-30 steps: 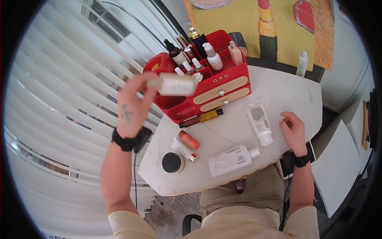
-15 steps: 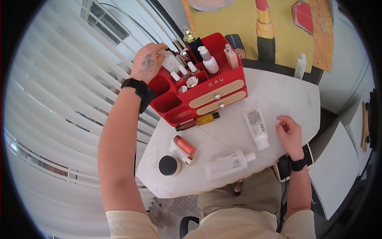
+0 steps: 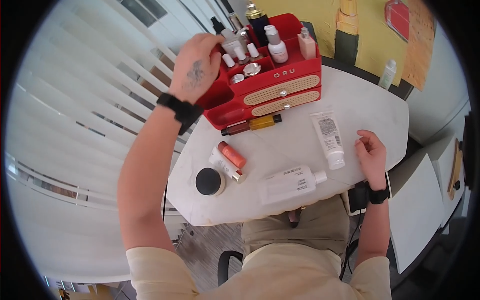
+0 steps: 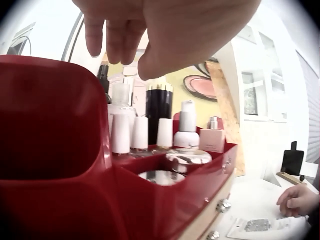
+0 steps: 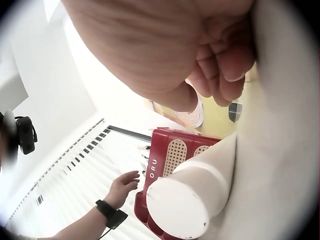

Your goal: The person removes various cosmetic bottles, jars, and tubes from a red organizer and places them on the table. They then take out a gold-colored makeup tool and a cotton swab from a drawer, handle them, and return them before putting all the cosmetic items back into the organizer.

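My left hand hovers over the left part of a red cosmetics organizer. Its fingers hang loosely with nothing between them in the left wrist view. Just below them a clear bottle with a pale label stands in a back compartment. Beside it are several white-capped nail polish bottles, and behind, a dark bottle with a gold collar. My right hand rests on the table's right side, fingers loosely curled and holding nothing. A white tube lies to its left; its cap end looms large in the right wrist view.
On the white table lie a big white bottle, a black-lidded jar, a coral tube, a small white tube and a dark-and-amber tube. A small bottle stands at the back right. Blinds hang on the left.
My left hand carried the clear bottle over to the organizer's back left, and the bottle now stands there, released. The right hand has stayed on the table. The head view has shifted.
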Tool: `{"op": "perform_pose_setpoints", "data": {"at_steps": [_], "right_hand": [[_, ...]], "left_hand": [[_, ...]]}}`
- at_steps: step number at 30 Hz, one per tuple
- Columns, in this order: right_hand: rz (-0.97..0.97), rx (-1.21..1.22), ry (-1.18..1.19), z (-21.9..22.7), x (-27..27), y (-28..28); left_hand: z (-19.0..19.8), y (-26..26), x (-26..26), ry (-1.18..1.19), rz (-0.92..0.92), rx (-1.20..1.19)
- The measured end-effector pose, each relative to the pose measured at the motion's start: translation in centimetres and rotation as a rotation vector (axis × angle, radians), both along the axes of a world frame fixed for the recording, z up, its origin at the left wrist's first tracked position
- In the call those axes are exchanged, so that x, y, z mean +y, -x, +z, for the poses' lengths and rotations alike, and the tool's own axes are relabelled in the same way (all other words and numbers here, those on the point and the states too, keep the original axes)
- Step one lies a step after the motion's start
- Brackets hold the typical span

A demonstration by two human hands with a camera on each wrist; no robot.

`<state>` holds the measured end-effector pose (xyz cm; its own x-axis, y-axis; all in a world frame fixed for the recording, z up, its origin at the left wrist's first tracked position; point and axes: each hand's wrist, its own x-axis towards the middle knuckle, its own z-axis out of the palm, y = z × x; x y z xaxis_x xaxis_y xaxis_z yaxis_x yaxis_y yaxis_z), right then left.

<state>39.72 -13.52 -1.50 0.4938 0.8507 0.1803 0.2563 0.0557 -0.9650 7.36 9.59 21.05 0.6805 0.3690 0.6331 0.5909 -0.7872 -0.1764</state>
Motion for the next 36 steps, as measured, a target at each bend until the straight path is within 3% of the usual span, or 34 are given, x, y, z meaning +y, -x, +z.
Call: {"op": "perform_pose_setpoints", "data": {"at_steps": [2,3,7,9,11,14,19,25,27,29,31,32,34,35,36], "right_hand": [[0.001,-0.005,0.006,-0.1,-0.1,0.1],[-0.009,-0.017,-0.002,-0.2,-0.1,0.1],[-0.011,-0.064,0.026,-0.6,-0.1,0.1],[-0.010,-0.091,0.017,-0.7,0.0,0.1],[-0.014,-0.125,0.006,-0.7,0.0,0.3],[-0.059,-0.133,0.007,-0.6,-0.1,0.2],[-0.024,-0.057,0.005,-1.0,-0.1,-0.1],[-0.019,-0.015,0.023,0.2,-0.1,-0.2],[0.010,0.150,0.076,1.5,-0.2,0.1],[0.007,0.101,0.056,3.1,-0.2,0.9],[0.011,0.051,0.038,4.6,0.2,2.4],[0.125,-0.042,-0.049,5.3,0.4,3.8],[0.327,-0.162,-0.116,8.4,0.1,7.6],[0.416,-0.189,-0.097,10.7,-0.4,9.7],[0.418,-0.198,-0.097,11.8,-0.4,11.0]], "left_hand": [[-1.2,1.7,-2.8,0.065,-0.052,-0.017],[-1.5,2.4,-4.8,0.266,-0.025,-0.012],[-5.9,6.3,-8.3,0.579,-0.095,0.172],[-9.1,7.7,-8.6,0.578,-0.151,0.157],[-11.1,8.5,-9.0,0.632,-0.186,0.347],[-13.9,8.7,-8.1,0.573,-0.169,0.452],[-15.6,8.1,-6.8,0.521,-0.081,0.560],[-13.8,7.0,-7.8,0.565,-0.034,0.547],[-11.4,6.3,-9.7,0.692,-0.050,0.159],[-8.3,5.1,-11.2,0.748,-0.070,0.106],[-6.9,3.5,-13.0,1.412,-0.077,-0.393],[-7.5,2.4,-13.3,1.412,-0.080,-0.397],[-9.2,0.0,-14.1,1.571,-0.392,-0.854],[-9.4,-1.1,-14.6,1.571,-0.397,-0.860],[-9.5,-2.2,-15.1,1.663,-0.504,-1.028]]}}
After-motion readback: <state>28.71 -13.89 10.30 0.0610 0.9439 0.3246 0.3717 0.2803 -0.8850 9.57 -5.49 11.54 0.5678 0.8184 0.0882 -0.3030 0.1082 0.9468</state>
